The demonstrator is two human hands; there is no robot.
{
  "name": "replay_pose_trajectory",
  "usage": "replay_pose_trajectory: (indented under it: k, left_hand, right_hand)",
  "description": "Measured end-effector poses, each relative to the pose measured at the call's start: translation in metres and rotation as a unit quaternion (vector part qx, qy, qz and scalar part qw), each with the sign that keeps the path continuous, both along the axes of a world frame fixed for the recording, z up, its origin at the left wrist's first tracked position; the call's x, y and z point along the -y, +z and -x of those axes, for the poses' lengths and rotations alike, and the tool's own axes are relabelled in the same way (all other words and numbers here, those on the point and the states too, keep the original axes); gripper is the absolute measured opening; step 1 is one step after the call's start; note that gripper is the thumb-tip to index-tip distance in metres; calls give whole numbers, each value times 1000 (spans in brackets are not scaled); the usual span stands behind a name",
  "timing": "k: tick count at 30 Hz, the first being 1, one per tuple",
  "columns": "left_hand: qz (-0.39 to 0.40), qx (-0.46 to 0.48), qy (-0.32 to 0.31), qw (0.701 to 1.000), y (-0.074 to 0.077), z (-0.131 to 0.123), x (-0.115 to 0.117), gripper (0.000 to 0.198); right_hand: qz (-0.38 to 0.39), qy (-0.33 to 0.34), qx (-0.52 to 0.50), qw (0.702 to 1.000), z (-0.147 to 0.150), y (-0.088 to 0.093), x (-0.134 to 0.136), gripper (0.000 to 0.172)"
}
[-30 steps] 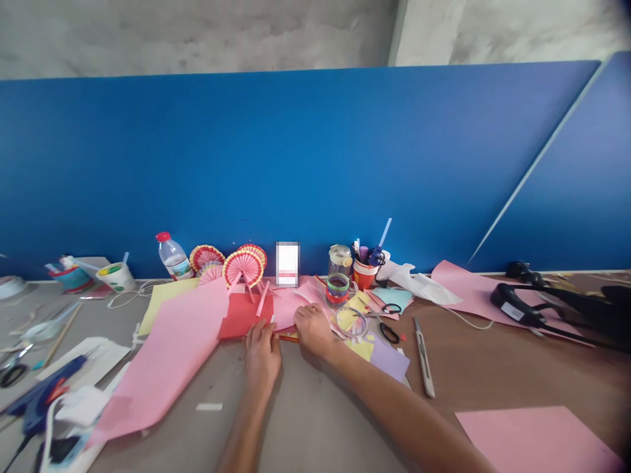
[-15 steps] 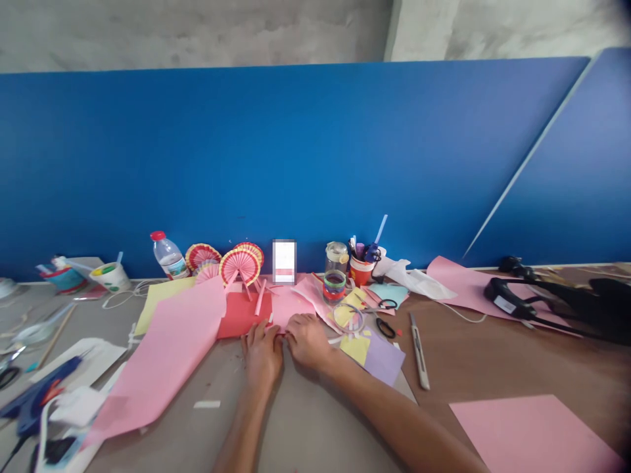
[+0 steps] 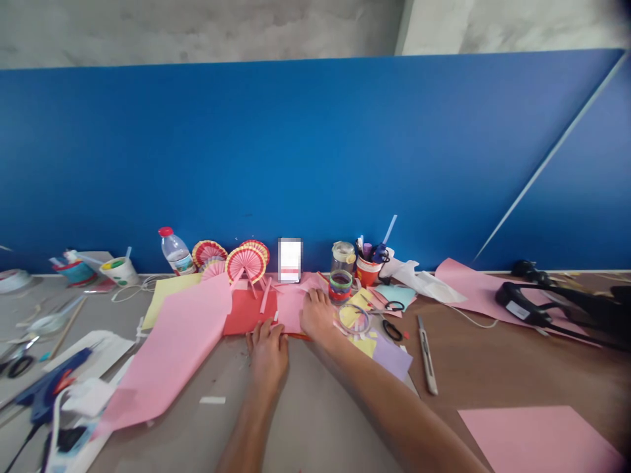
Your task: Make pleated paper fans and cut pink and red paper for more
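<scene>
Below a blue partition, paper lay across a desk, a long pink sheet spread at left. The right hand had just shifted far and right of the left hand, baring the pink paper between them, right of a red sheet; that left its middle uncovered. Left fingers rested at the near edge, right fingers bent over the right side; whether either grip pinched anything could not be told. A white strip lay nearer.
</scene>
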State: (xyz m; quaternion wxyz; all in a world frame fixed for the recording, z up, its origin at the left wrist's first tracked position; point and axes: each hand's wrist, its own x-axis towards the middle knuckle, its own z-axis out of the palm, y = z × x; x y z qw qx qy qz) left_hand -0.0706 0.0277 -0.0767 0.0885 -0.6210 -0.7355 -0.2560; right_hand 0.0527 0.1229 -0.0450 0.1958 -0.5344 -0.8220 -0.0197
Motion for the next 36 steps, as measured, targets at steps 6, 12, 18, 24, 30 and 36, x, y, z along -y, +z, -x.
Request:
replay_pose_trajectory:
  k: [6,12,18,24,30,36]
  left_hand:
    - [23,12,8,1000,3,-2,1,27]
    - [17,12,11,1000,0,-2,0,27]
    - [19,24,9,999,5,-4,3,27]
    - [-51,143,5,988,4,-7,3,27]
    - [-228,286,61,929,-2,14,-8,24]
    - [-341,308,164,873,8,25,0,26]
  right_hand:
    - [-37,1,-14,999,7,-6,13,45]
    - [-39,25,-31,998,8,-16,16,48]
    - [-23,64,-58,996,4,-6,24,35]
    - [18,165,-214,963,21,15,28,33]
    - [194,223,-330,897,65,24,22,30]
    - [354,171,-396,830,121,23,7,18]
